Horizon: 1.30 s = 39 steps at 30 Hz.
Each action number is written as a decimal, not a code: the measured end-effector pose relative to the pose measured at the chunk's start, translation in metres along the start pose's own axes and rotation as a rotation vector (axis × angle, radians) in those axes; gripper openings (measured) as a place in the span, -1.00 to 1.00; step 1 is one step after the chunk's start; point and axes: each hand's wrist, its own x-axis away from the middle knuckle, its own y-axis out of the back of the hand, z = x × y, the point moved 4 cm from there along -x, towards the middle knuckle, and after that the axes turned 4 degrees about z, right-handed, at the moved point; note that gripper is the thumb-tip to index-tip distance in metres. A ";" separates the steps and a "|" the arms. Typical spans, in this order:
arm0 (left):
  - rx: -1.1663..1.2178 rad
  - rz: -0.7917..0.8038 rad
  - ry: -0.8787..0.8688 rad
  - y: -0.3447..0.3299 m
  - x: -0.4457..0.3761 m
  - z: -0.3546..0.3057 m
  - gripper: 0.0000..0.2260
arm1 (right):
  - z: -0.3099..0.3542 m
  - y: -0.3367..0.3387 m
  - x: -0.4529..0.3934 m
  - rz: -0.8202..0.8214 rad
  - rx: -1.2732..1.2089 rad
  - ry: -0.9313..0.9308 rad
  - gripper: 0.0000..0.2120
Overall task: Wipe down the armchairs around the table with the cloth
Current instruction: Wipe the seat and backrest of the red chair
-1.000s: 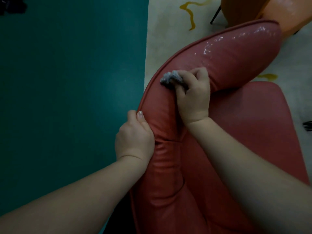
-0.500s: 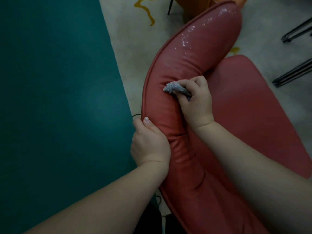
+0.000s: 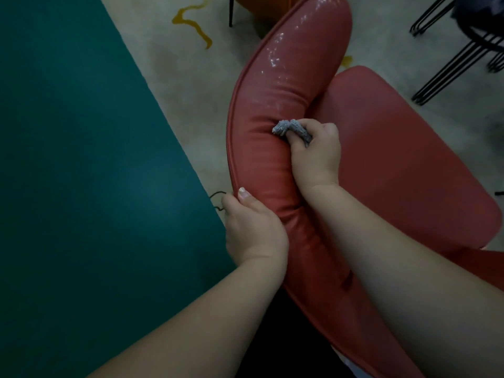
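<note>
Against the inner face of the curved backrest (image 3: 261,148), your right hand (image 3: 316,156) holds one bunched grey cloth (image 3: 290,129), fingers curled tight round it and its free end pressed to the red upholstery. A second ago the cloth sat higher, on the crest of the roll; it has since come down toward the crease where backrest meets seat (image 3: 395,170). Judgement: the top of the roll is done, its far stretch carrying a wet sheen, and the pass is now working the inner face. Your left hand (image 3: 253,227) grips the outer edge of the backrest, thumb on top and fingers wrapped behind, as it did before; it steadies the chair.

Count: one red armchair under your hands, one cloth, two hands engaged. One orange chair (image 3: 261,4) shows at the top edge, only partly in view. Black wire legs (image 3: 450,61) stand at upper right; their number cannot be told. Pale floor (image 3: 174,77) with a yellow marking lies beyond, a teal surface (image 3: 81,159) to your left. Judgement: the seat and other chairs remain.
</note>
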 end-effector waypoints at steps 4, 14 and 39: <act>-0.079 0.140 -0.168 0.013 -0.031 -0.014 -0.69 | 0.005 0.004 0.007 0.015 -0.093 0.082 -0.82; -0.193 0.076 -0.271 -0.012 -0.141 -0.109 -0.56 | 0.021 -0.016 -0.106 0.024 -0.014 0.127 -0.78; -0.146 -0.078 -0.254 -0.003 -0.134 -0.097 -0.73 | 0.069 -0.037 -0.147 0.236 0.182 0.479 -0.77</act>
